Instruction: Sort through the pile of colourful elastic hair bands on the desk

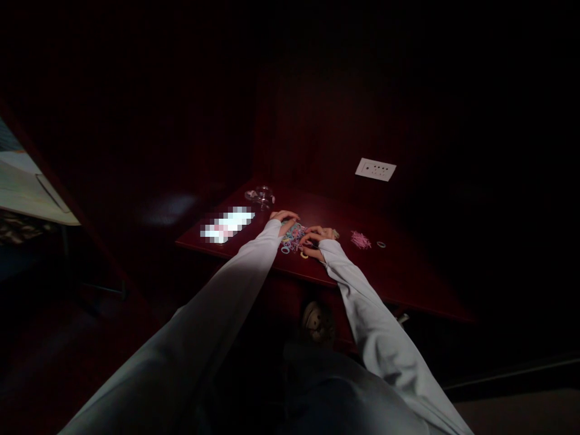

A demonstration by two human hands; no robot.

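Note:
A mixed heap of small coloured elastic hair ties [295, 237], blue, purple and pink, lies on a dark red table between my hands. My left hand [285, 219] rests at the heap's far left side, its fingers stretched out over it. Over the right side of the heap is my right hand [318, 237], fingers apart and slightly bent, touching the bands. A yellow hair tie [304, 255] lies by the thumb of that hand. Further right sits a separate pile of pink hair ties [360, 240], with a single pale blue hair tie [381, 244] beyond it.
A lit phone-like screen [227, 225], pixelated, lies on the left of the table [408, 272]. Behind it stands a clear glass jar [263, 197]. A white socket plate [376, 170] is on the dark wall. Below the front edge a clog-like shoe [317, 322] shows.

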